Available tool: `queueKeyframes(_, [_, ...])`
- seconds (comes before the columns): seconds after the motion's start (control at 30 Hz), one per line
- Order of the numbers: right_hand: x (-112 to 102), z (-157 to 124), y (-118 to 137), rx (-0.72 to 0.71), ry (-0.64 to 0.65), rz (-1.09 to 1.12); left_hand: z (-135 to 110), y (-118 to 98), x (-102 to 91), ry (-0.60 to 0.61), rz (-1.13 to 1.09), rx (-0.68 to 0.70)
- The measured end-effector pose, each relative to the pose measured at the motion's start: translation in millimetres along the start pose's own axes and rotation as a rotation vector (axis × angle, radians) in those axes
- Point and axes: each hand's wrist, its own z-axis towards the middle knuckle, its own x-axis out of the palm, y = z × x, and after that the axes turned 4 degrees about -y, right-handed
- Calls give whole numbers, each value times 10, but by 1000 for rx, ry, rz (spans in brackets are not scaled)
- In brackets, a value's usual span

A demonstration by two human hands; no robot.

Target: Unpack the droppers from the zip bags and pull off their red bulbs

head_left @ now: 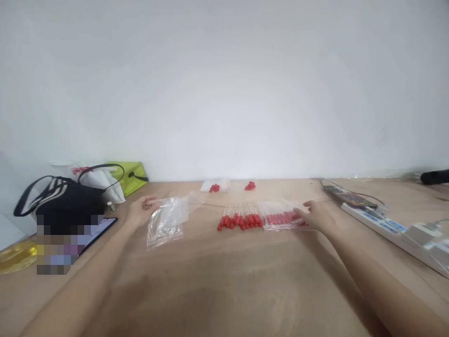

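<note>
My left hand [141, 209] is at the left edge of a loose pile of clear plastic zip bags [168, 220], its loosely bent fingertips beside or on the plastic. My right hand [318, 216] lies over the right end of a clear bag [271, 228] with red-tipped sticks inside; its thumb stands apart from the fingers, which touch the plastic. Left of that bag, a row of loose thin pale sticks with red tips [242, 220] lies on the table, tips toward me. Slight blur softens the fingers of both hands.
Two small red-tipped bundles lie by the wall, one on a white packet [206, 186], another further right [250, 186]. At right are a power strip [382, 222] and a phone-like device [351, 196]. A black bag [72, 201], a green bag [131, 175] and a phone [101, 229] sit left.
</note>
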Motion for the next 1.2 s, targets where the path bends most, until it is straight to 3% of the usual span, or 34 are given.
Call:
queueKeyframes(0.13, [12,141,-98,95,183,66,198,-78,176,-39,117,0])
queueKeyframes(0.27, [40,150,-133,112,218,96,5,-214,457,-99,233,54])
queueKeyframes(0.37, [42,160,-139,75,313,114,-276,-286,644,27,283,161])
queueKeyframes(0.4, [38,166,-141,61,348,123,-357,-287,682,143,357,193])
queueKeyframes(0.5, [20,182,-150,56,398,150,-472,-210,695,371,475,251])
queueKeyframes(0.57, [9,184,-159,78,407,165,-452,-114,644,413,484,331])
queueKeyframes(0.63, [1,178,-172,97,424,195,-412,-16,592,371,468,424])
queueKeyframes(0.8, [-22,161,-216,141,417,269,-521,80,589,-112,314,753])
queueKeyframes(0.87, [-35,159,-248,146,395,290,-650,46,605,-198,220,905])
queueKeyframes(1.03, [-57,138,-373,156,360,492,-891,-78,588,-152,87,1072])
queueKeyframes(1.2, [-164,-16,-294,177,201,1065,-901,-137,596,-61,50,1051])
